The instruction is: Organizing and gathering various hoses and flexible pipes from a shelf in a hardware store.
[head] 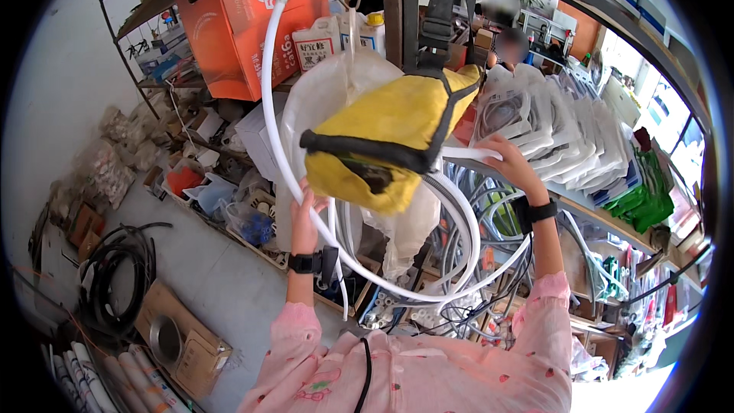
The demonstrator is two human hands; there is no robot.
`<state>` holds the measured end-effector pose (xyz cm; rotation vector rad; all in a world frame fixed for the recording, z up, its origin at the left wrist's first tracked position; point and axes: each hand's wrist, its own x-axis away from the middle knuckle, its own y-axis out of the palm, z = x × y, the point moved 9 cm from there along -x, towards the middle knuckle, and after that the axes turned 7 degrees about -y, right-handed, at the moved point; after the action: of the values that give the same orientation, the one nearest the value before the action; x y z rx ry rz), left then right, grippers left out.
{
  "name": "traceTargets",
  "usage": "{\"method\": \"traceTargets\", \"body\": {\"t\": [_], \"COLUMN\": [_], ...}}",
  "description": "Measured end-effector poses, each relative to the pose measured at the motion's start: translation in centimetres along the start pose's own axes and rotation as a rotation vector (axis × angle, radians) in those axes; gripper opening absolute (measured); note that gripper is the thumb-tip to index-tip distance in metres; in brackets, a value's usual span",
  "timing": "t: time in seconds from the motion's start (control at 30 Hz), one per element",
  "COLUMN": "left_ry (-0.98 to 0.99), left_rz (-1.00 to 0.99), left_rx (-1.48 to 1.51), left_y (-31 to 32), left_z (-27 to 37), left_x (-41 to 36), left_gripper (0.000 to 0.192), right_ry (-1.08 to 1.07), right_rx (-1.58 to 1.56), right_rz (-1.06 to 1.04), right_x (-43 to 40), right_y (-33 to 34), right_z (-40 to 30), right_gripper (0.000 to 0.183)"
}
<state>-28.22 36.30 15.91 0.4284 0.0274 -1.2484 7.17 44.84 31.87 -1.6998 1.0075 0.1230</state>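
A long white flexible hose [355, 267] runs in wide loops in front of me. My left hand [307, 215] is closed around it at centre left, and one free end rises past the hand to the upper left. My right hand [507, 163], raised at the right, grips a white hose near an end that points left. More white and grey coils hang between my hands. A yellow fabric bag with black straps [378, 132] hangs close to the camera from a black strap and hides part of the hose. Behind it is a big whitish plastic sack [321, 83].
An orange cable box [229, 28] and white jugs [318, 43] stand on the shelf behind. Bagged grey hoses [533, 120] line the right shelf. Bins of fittings [258, 218] sit below. A black hose coil [114, 281] lies on the left floor. A person [509, 49] is at the back.
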Motion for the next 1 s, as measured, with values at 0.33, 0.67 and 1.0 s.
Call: {"method": "traceTargets", "body": {"t": [0.33,0.67,1.0], "left_ry": [-0.032,-0.009,-0.196], "left_rz": [-0.050,0.525,1.072], "left_rx": [0.312,0.191,0.530], "left_y": [3.7,-7.2,-25.0], "left_z": [3.5,-0.5,-13.2], "left_x": [-7.1,2.3,22.2], "left_gripper": [0.032,0.027,0.021], "right_ry": [-0.232,-0.065,0.606], "right_rx": [0.158,0.157,0.182], "right_rz": [-0.006,0.383,0.569], "right_x": [-6.4,0.7,19.8], "right_y": [4.6,4.2,8.7], "right_z": [-9.1,-11.2,-3.0], "right_gripper": [0.027,0.034,0.044]}}
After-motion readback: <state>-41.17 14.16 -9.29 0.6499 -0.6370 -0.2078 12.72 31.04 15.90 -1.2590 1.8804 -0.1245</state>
